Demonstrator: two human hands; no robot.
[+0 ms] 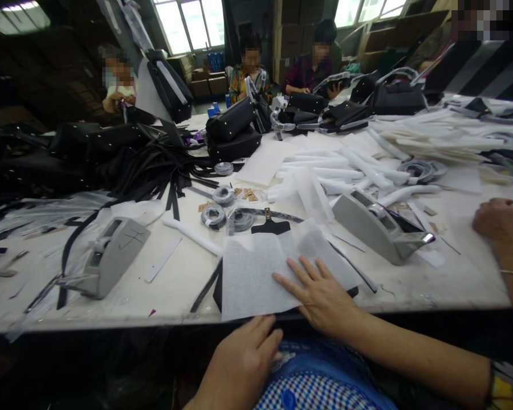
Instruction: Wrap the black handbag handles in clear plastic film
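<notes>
A white paper sheet (pixel 252 273) lies across a flat black piece, perhaps a bag, at the table's front edge. Only dark corners and the black flap (pixel 271 227) with its gold clasp show around it. My right hand (pixel 320 293) rests flat on the sheet with its fingers spread. By the near edge of the paper, my left hand (pixel 250 350) has its fingers curled and thumb close to them; what they hold, if anything, is hidden. Black straps (pixel 207 285) stick out beside the sheet.
Grey tape dispensers stand left (pixel 115 256) and right (pixel 378 225). Behind the sheet are wrapped cord coils (pixel 214 216) and white foam tubes (pixel 320 171). Black bags (pixel 231 128) crowd the back. Another person's hand (pixel 502 219) rests at the right; several people sit opposite.
</notes>
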